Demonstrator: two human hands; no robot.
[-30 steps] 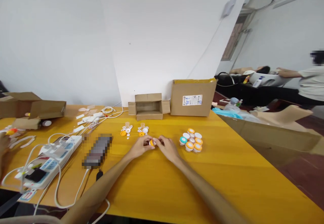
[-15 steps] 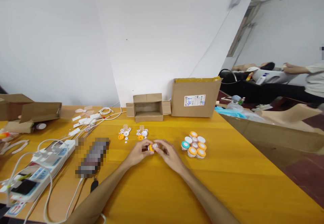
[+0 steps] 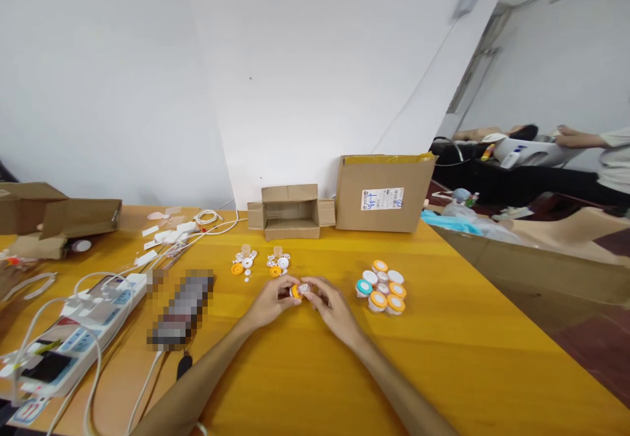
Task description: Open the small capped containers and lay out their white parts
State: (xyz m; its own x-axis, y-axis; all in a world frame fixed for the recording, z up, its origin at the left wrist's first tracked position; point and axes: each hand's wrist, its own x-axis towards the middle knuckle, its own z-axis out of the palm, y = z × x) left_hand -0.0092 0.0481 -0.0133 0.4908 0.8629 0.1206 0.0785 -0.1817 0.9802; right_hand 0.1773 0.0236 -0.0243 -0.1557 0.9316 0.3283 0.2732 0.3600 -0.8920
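My left hand (image 3: 272, 299) pinches a small orange-rimmed cap (image 3: 294, 291) between thumb and fingers. Close against it, my right hand (image 3: 327, 299) grips a small white piece with dark holes (image 3: 304, 288). The two parts are nearly touching; fingers hide some of each. Beyond my left hand lie two groups of loose parts: an orange ring (image 3: 237, 269), a white ring (image 3: 247, 262), white perforated discs and a clear cup (image 3: 245, 250) in one, similar pieces and another orange ring (image 3: 275, 271) in the other. A cluster of round capped containers (image 3: 378, 301) stands right of my right hand.
A small open carton (image 3: 291, 231) and a larger labelled box (image 3: 378, 193) stand against the wall. On the left are a blurred dark device (image 3: 181, 310), a power strip (image 3: 81, 334) with cables, and another open box (image 3: 81, 218). A person's arm (image 3: 583, 138) shows far right.
The view has shifted slightly, moving everything a little to the right. Both hands keep their holds, and the white piece appears slightly farther from the orange cap.
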